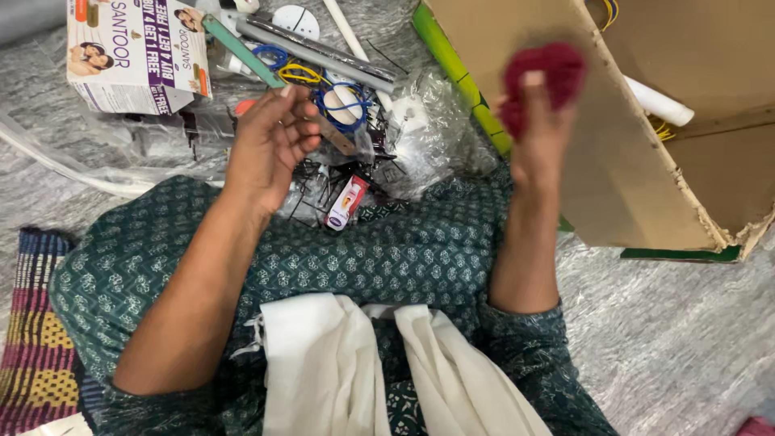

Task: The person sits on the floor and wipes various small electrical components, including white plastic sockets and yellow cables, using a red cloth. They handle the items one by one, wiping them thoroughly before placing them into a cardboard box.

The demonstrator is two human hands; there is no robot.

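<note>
My right hand (539, 129) is raised in front of a cardboard box (638, 161) and holds a dark red fuzzy ball of yarn-like stuff (542, 77) at its fingertips. My left hand (270, 141) hovers over a heap of small things on clear plastic, its fingers curled near a thin green stick (242, 50); whether it grips it is unclear. Below the left hand lie several black hairpins (323, 173) and a small red and white tube (347, 202). A white ball wound with blue rubber bands (343, 103) lies just right of the left hand.
A white and purple soap carton (137, 52) lies at the top left. Grey rods (315, 48), a yellow band (299, 74) and crumpled clear plastic (436, 137) lie in the heap. A green strip (460, 81) runs along the box. My lap has green patterned cloth (387, 250) and white cloth (323, 363).
</note>
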